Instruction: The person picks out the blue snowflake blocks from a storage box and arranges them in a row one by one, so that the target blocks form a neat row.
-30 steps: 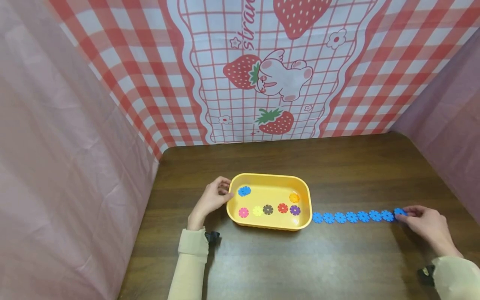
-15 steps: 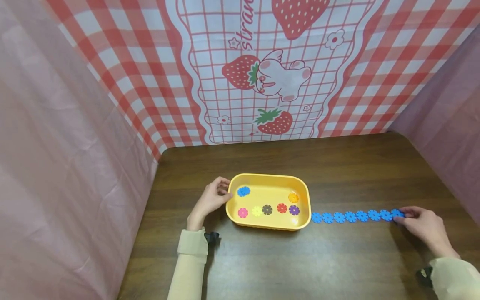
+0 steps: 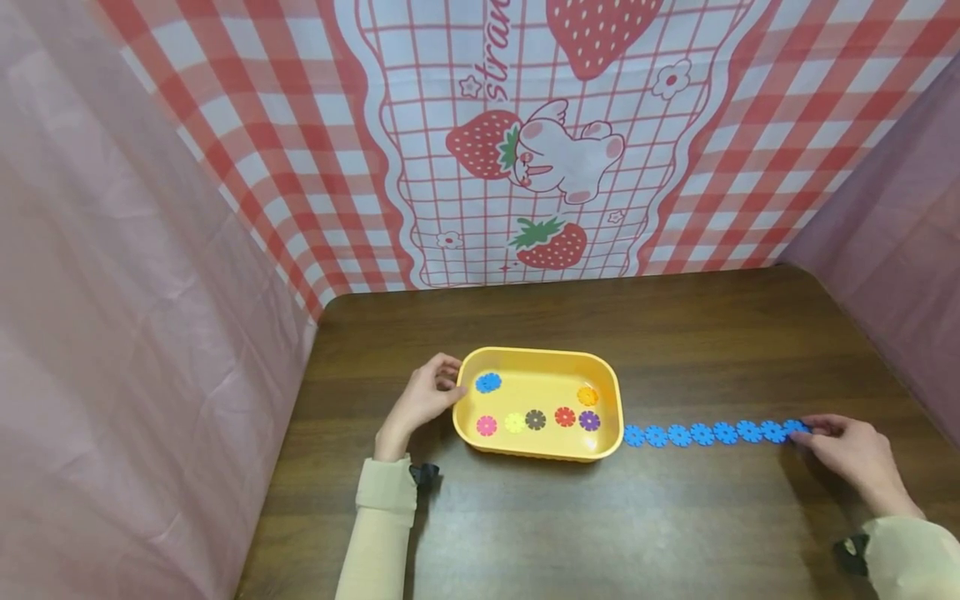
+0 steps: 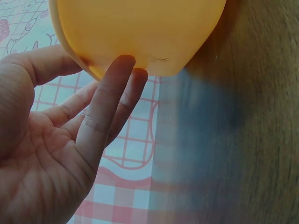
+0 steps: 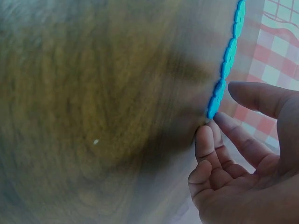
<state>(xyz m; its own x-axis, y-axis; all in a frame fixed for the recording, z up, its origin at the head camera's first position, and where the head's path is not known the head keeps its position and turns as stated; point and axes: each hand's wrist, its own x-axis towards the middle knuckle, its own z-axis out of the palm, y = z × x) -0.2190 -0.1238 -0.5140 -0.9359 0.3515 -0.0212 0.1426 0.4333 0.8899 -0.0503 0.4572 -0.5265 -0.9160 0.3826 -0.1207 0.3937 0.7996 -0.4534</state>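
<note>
My left hand (image 3: 420, 400) holds the left end of a yellow plastic bin (image 3: 540, 454), thumb over the rim and fingertips against the outer wall (image 4: 140, 28). Inside lie several toothed snowflake discs: blue (image 3: 488, 382), pink (image 3: 487, 426), yellow (image 3: 515, 422), dark brown (image 3: 536, 419), red (image 3: 565, 417), purple (image 3: 588, 421) and orange (image 3: 587, 396). From the bin's right side a straight row of blue discs (image 3: 702, 433) runs along the table. At its far right end my right hand (image 3: 851, 454) pinches the last blue disc (image 3: 795, 428) between thumb and fingers; the fingertips partly hide it.
The brown wooden table (image 3: 600, 525) ends at a red-and-white checked cloth (image 3: 540, 167) behind. Pink curtains (image 3: 150, 292) hang at the left and right sides. Each wrist wears a small black device (image 3: 425, 475).
The last blue disc, raised and tilted in my right hand a second ago, now lies flat in line with the row. My right hand shifted slightly left; my left hand stayed on the bin.
</note>
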